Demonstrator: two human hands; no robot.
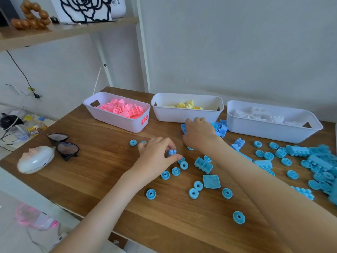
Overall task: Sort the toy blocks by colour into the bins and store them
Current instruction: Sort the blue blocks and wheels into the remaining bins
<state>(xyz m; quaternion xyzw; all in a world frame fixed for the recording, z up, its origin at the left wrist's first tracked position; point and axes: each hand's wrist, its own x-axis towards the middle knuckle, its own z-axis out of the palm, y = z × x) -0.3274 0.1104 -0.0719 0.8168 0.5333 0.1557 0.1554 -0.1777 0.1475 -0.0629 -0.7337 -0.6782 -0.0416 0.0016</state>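
While the left hand (155, 156) is low over the table (102, 161), its thumb and forefinger are pinched on a small blue block (172, 152); the other fingers are loosely bent. The block is at the hand's 3 o'clock edge, studs up, long axis roughly 9-to-3. Cannot tell if it is lifted clear of the table.

The right hand (198, 134), at 1 o'clock from the left, lies with fingers bent down over a blue pile (221, 128). Its fingertips are hidden, so I cannot tell whether it grips anything.

Three bins stand in a row at the table's far edge:
- Left bin (116, 123), 11 o'clock: pink blocks.
- Middle bin (182, 115), 12 o'clock, just behind the pile: yellow blocks.
- Right bin (264, 128), 2 o'clock: white blocks.

A blue brick (203, 165) lies at 4 o'clock from the left hand, hollow side up, long axis 10-to-4. Blue wheels (151, 194) are scattered flat around it.
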